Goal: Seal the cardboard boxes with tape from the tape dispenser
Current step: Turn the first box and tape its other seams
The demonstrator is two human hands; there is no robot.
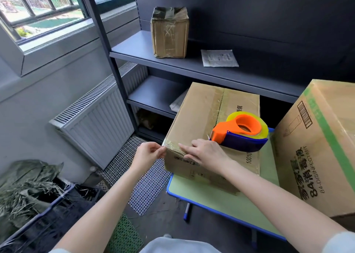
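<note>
The big carton (pixel 326 137) reads "84-DISINFECTANT", the smaller box (pixel 197 114) "10010"

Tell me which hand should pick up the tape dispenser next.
Probably right. The right hand rests on the cardboard box beside the tape dispenser; the left hand pinches tape at the corner.

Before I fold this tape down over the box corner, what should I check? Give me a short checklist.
1. Left hand pinching the tape at the corner of the box: ok.
2. Right hand pressing the tape onto the top edge: ok.
3. Tape lying smooth: wrinkles show at the corner: not ok.
4. Tape dispenser out of the way: it lies on the box behind the right hand: ok.
5. Tape cut free from the dispenser: cannot tell.
</note>
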